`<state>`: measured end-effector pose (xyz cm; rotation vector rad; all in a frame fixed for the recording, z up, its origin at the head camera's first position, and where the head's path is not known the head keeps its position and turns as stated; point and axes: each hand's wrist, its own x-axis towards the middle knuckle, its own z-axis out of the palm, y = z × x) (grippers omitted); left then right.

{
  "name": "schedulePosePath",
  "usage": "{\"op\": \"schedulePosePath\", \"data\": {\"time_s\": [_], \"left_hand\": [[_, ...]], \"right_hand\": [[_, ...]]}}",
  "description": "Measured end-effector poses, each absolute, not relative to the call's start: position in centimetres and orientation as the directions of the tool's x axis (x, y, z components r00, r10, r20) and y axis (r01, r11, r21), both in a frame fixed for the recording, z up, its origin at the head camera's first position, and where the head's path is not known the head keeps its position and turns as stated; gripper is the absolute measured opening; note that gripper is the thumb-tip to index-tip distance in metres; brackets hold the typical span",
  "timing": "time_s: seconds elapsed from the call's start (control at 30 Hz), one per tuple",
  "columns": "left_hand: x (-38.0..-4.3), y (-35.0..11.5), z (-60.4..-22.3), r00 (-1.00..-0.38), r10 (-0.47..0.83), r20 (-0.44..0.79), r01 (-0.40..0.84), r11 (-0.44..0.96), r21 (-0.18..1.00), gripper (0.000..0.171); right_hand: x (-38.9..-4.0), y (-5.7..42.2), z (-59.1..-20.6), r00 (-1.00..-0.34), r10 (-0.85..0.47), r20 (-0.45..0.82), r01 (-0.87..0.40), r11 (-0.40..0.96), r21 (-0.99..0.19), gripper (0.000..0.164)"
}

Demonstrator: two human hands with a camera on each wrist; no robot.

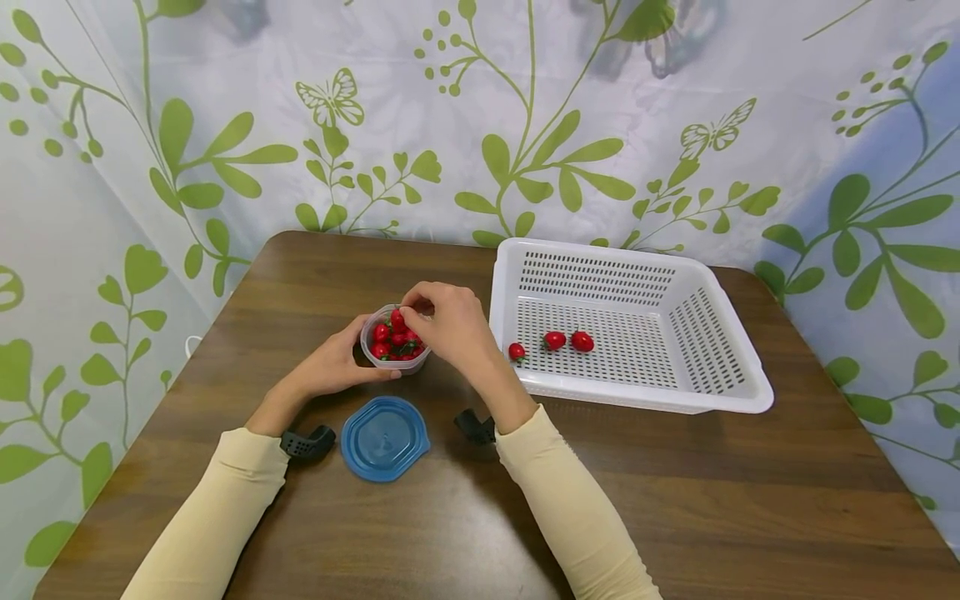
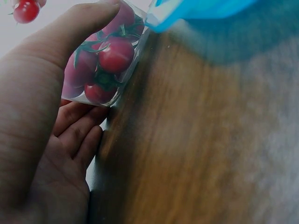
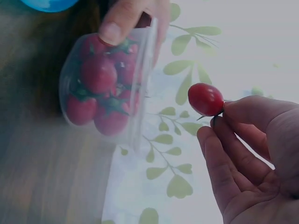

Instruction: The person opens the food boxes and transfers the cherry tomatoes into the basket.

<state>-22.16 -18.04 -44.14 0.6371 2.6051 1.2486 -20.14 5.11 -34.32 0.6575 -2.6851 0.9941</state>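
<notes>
Ok, R hand [image 1: 450, 323] w/ tomato [image 3: 204, 100], L hand [image 1: 336, 363] round tub [image 1: 407, 366].

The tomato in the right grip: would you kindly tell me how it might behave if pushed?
The tomato would probably roll on a flat surface, given its rounded, slightly oval form. Its glossy skin may be somewhat slippery. It is likely light, since the right grip holds it up by pinching one end.

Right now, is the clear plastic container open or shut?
Open. The clear plastic container has an uncovered top showing cherry tomatoes inside; the blue lid lies apart from it on the wooden table.
</notes>
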Motion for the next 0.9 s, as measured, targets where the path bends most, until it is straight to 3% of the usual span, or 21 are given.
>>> {"op": "schedulePosePath", "data": {"time_s": [0.27,0.9], "left_hand": [[-22.2,-18.1,-44.1,-0.893,0.45,0.025,0.306,0.564,0.767,0.094],[-22.2,-18.1,-44.2,-0.895,0.446,0.021,0.307,0.581,0.754,0.097]], "right_hand": [[-20.2,6.3,-33.9,-0.895,-0.295,0.336,-0.447,0.604,-0.66,0.009],[-20.1,9.3,-33.3,-0.9,-0.249,0.359,-0.437,0.542,-0.718,0.007]]}}
